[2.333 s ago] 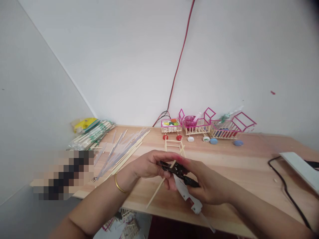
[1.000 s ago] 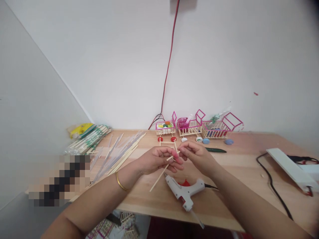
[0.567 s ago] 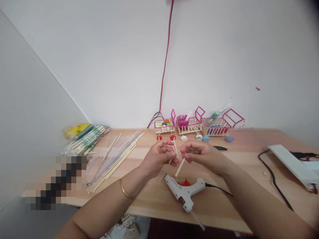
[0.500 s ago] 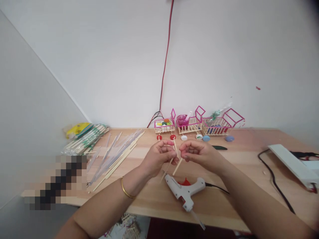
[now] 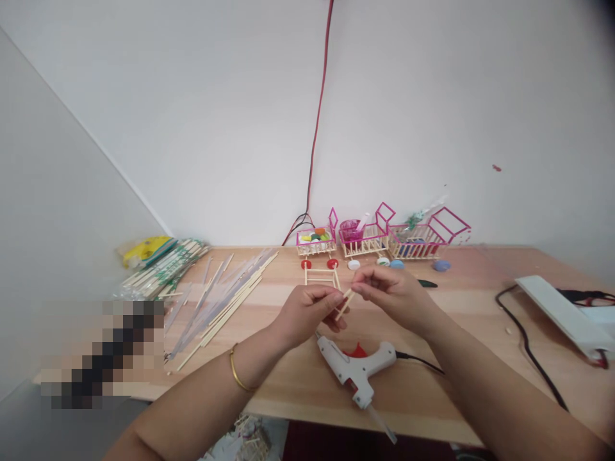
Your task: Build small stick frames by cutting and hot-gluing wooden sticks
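Note:
My left hand (image 5: 314, 310) is closed in a pinch around short pale wooden sticks (image 5: 344, 307). The fingertips of my right hand (image 5: 384, 291) grip the upper end of these sticks, close against my left fingers. How many sticks are held is hard to make out. Just beyond the left hand, a small stick frame (image 5: 321, 280) with crosspieces shows, its near part hidden by that hand. Below both hands a white glue gun (image 5: 353, 368) with a red trigger lies on its side, a clear glue stick poking from its back end.
Three pink-rimmed stick carts (image 5: 365, 243) with bottle-cap wheels stand along the wall. Loose sticks (image 5: 235, 301) and a packaged stick bundle (image 5: 166, 269) lie at left. A white power strip (image 5: 560, 314) and black cable (image 5: 528, 349) are at right. The table's front edge (image 5: 408, 426) is near.
My hands have come together; the stick pieces, apart earlier, now meet between my fingertips. My left hand has dropped slightly, uncovering more of the stick frame behind it.

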A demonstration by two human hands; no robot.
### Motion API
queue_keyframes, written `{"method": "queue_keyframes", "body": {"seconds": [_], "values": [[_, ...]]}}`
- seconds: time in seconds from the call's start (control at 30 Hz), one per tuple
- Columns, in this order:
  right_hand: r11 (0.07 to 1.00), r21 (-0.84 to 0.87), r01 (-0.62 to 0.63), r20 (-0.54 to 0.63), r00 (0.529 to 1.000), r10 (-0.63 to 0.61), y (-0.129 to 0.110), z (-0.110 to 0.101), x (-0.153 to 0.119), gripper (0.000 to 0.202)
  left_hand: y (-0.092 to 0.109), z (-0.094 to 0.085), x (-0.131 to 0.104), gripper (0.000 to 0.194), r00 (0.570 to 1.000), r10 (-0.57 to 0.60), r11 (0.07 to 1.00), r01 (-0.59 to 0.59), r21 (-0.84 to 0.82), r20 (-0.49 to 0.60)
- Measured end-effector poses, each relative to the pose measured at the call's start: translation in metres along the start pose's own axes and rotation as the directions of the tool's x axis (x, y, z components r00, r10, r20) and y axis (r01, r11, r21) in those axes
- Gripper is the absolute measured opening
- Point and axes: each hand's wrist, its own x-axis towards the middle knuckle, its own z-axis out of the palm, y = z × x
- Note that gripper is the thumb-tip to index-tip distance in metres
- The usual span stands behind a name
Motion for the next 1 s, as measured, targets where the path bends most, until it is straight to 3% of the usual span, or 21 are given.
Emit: {"method": "queue_keyframes", "body": {"seconds": [0.1,0.2,0.3,0.37,0.5,0.8,1.0], "values": [[1.000,-0.006,0.007,-0.094,0.996,-0.007,0.000,0.000,0.001,0.018,0.003,-0.001,-0.003,0.033,0.999,0.013,0.991,-0.019,0.136,0.044],[0.986,0.160,-0.044,-0.109,0.992,0.062,0.004,0.005,0.000,0.017,0.004,0.000,-0.003,0.032,0.999,-0.012,0.998,0.009,0.068,0.041],[0.903,0.413,-0.120,-0.021,0.990,0.141,0.008,0.010,-0.001,0.025,0.004,0.001,-0.003,0.032,0.998,-0.032,0.996,0.037,-0.084,0.060],[0.856,0.496,-0.147,0.044,0.988,0.145,0.007,0.012,-0.001,0.028,0.003,0.001,-0.003,0.031,0.997,-0.022,0.991,0.032,-0.131,0.073],[0.886,0.436,-0.159,0.019,0.986,0.167,0.002,0.012,-0.001,0.024,0.001,0.000,-0.003,0.030,0.996,0.003,0.994,0.007,-0.109,0.087],[0.935,0.290,-0.202,-0.010,0.977,0.214,-0.001,0.017,-0.004,0.028,0.000,0.000,-0.002,0.034,0.997,0.081,0.979,-0.079,0.189,0.001],[0.924,0.327,-0.199,-0.137,0.957,0.255,0.003,0.014,-0.002,0.029,-0.002,0.002,-0.001,0.036,0.999,0.018,1.000,-0.018,0.006,0.045]]}}
